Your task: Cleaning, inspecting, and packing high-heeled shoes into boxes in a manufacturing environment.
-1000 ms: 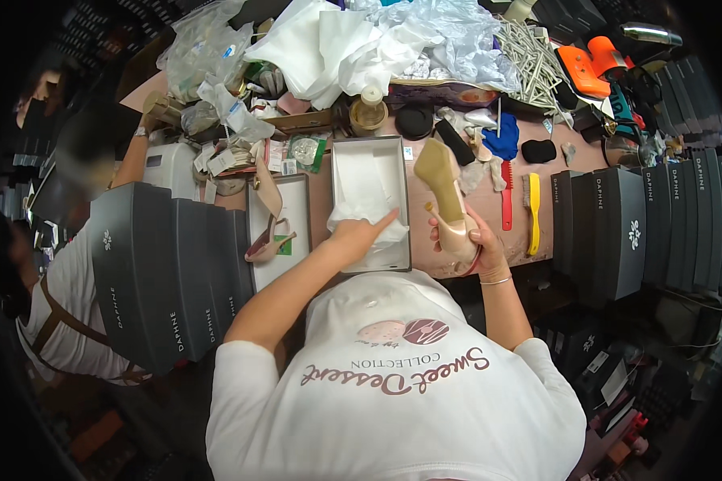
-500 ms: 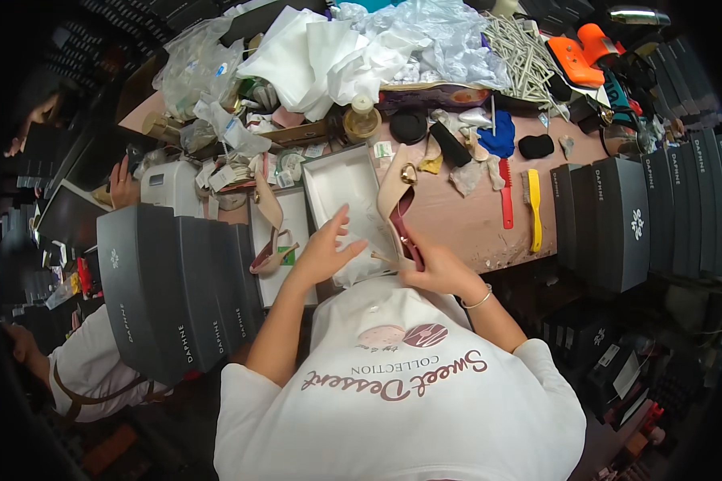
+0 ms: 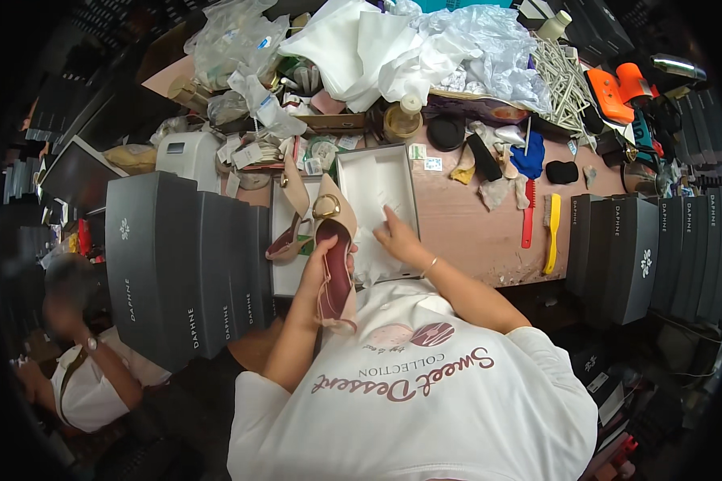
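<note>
A beige slingback shoe [image 3: 341, 212] with a gold buckle and dark red lining is gripped in my left hand [image 3: 317, 268], toe pointing away from me. Its strap hangs over my wrist. My right hand [image 3: 401, 240] has its index finger stretched out over an open shoe box [image 3: 415, 192] with white tissue paper [image 3: 369, 255] inside. Whether a fingertip touches the paper I cannot tell. The matching shoe [image 3: 294, 188] rests on a second white-lined box part [image 3: 284, 282], left of the held one.
Dark grey shoe boxes stand in rows at left [image 3: 156, 272] and right [image 3: 629, 256]. A red brush [image 3: 527, 215] and yellow brush [image 3: 552, 232] lie on the pink table [image 3: 465, 248]. Paper and plastic [image 3: 489, 56] pile up behind. Another person [image 3: 96, 385] sits at far left.
The shoe has passed from my right hand to my left and moved left. My right hand, now without it, has shifted over the open box. The view has shifted slightly.
</note>
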`<state>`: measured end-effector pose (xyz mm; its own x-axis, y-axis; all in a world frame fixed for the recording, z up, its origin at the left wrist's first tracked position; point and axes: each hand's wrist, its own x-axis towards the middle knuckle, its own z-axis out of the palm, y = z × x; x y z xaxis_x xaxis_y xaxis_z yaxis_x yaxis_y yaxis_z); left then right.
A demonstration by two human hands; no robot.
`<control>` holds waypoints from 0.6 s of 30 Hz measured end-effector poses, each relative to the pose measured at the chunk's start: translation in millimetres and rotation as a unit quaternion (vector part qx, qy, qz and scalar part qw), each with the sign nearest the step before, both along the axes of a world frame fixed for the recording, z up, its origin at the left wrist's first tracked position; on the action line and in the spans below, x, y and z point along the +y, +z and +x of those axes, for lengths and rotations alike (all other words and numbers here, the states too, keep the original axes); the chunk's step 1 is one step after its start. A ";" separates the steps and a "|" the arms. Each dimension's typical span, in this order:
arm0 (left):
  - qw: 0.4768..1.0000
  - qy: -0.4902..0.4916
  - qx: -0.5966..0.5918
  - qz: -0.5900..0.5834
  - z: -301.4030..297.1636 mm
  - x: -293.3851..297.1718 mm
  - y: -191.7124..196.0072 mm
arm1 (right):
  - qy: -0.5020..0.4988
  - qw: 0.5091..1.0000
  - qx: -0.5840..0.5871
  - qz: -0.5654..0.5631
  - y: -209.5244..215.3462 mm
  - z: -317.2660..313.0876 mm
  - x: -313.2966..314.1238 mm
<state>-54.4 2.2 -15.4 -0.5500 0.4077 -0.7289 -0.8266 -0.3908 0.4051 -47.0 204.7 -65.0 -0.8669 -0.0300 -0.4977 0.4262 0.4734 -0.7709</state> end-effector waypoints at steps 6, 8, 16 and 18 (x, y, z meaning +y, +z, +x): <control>0.997 0.014 -0.011 0.076 7.8 8.2 -13.8 | 0.287 0.953 0.045 -0.088 2.8 29.8 -17.1; 0.999 0.017 -0.022 0.020 6.8 8.4 -15.6 | 0.267 0.961 0.054 -0.040 1.7 20.5 -3.4; 0.996 0.046 -0.005 0.073 -1.0 7.7 -12.7 | 0.290 0.883 0.251 0.270 -32.6 -24.2 0.6; 0.993 0.070 0.003 0.094 -3.9 4.2 -15.7 | 0.199 0.934 0.231 0.186 -20.0 -25.6 6.7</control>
<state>-58.4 6.4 -31.1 -0.6146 0.4557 -0.6438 -0.7567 -0.5711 0.3181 -72.6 211.4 -85.0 -0.9488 -0.2947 -0.1139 -0.1774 0.7951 -0.5800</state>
